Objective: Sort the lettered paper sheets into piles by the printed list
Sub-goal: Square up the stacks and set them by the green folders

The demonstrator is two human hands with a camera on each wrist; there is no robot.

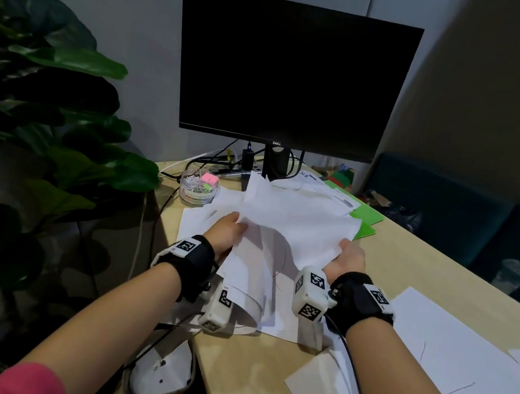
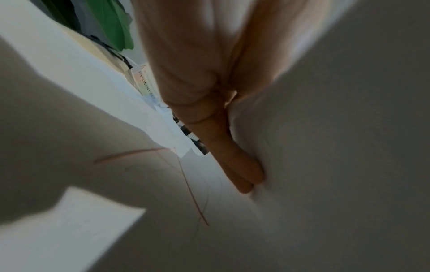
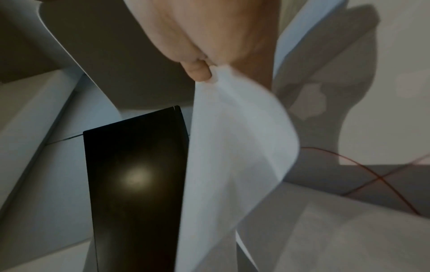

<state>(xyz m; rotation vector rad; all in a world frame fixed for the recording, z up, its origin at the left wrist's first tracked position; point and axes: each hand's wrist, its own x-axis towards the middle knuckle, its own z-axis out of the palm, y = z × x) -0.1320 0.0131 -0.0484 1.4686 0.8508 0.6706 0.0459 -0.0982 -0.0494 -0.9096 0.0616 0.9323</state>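
A broad spread of white sheets [image 1: 448, 363] is seen nearest the camera, laid flat along the near right edge of the counter [image 1: 408, 266]; pen strokes show on them, but no letter can be read. These are judged to be piles already started, though how many they make cannot be told.

The unsorted stack [image 1: 248, 298] is held next, at the near left corner of the counter, with its loose leaves curling over the edge. It looks thick, so most of the sorting is judged to be left.

A single lifted sheet [image 1: 298, 225] is raised above that stack and held at both sides. Its left edge is gripped by the left hand [image 1: 226, 230], with fingers [image 2: 235, 162] lying straight under the paper in the wrist view. Its right corner is pinched by the right hand [image 1: 348, 258], thumb against finger.

A printed page [image 1: 329, 191], possibly the list, lies at the far edge under the monitor [image 1: 295, 72], on green sheets [image 1: 364, 220]. A small stationery tub [image 1: 198, 188] stands at the far left corner.
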